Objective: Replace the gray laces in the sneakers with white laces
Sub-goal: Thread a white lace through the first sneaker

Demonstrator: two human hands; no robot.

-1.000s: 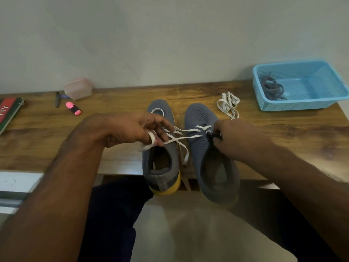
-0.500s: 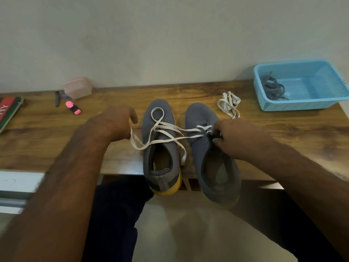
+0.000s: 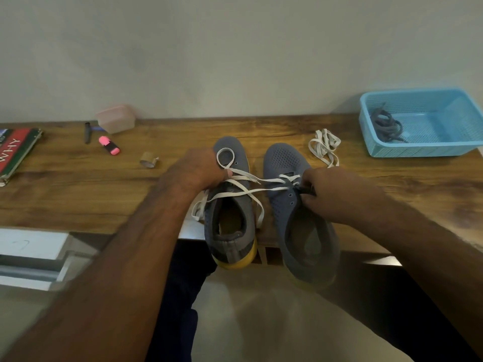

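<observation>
While the right hand (image 3: pixel 337 194) pinches the right sneaker (image 3: pixel 295 205) at its eyelets, seemingly to steady it, the left hand (image 3: pixel 196 171) grips the white lace (image 3: pixel 251 188), drawn taut from those eyelets across the left sneaker (image 3: pixel 230 205). Both heels overhang the table (image 3: pixel 78 184) edge below the grips; open wood lies left of the lace grip, and a spare lace (image 3: pixel 324 147) lies beyond the right hand.

Book (image 3: pixel 15 150) cut by left edge; left hand (image 3: pixel 194 169) fingertips hidden; right sneaker (image 3: pixel 300 215) heel blurred.
</observation>
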